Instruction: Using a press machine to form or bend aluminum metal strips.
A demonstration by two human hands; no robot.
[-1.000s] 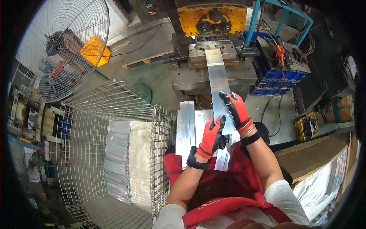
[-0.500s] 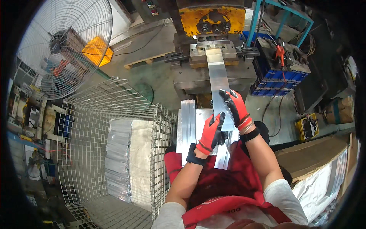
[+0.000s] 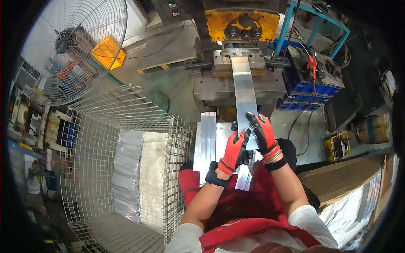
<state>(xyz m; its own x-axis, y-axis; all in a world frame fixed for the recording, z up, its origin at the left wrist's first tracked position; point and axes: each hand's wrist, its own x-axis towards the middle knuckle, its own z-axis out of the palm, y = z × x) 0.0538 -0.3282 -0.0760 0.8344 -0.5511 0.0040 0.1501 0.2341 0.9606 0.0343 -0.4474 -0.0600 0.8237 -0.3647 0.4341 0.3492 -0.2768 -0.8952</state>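
A long flat metal strip (image 3: 244,95) runs from my hands to the die block (image 3: 239,62) of a press, its far end lying in the die. Gripping the strip's near left edge is my left hand (image 3: 237,147), in a red and black glove, thumb on top. My right hand (image 3: 263,133), gloved alike, closes on the right edge with its thumb on the upper face; the fingers beneath are partly hidden. Under my hands, more metal strips (image 3: 244,179) stick out toward my lap. To the left, a stack of strips (image 3: 207,139) lies on a light work surface (image 3: 223,130).
A wire mesh cage (image 3: 168,177) with stacked metal strips (image 3: 126,173) stands at my left. Behind it is a large fan (image 3: 69,46). Blue crates (image 3: 310,86) with tools sit right of the press (image 3: 242,25). A cardboard box (image 3: 346,181) is at my right.
The view has shifted slightly. Both hands still hold the strip, and its far end remains in the die. My hands have come a little closer together.
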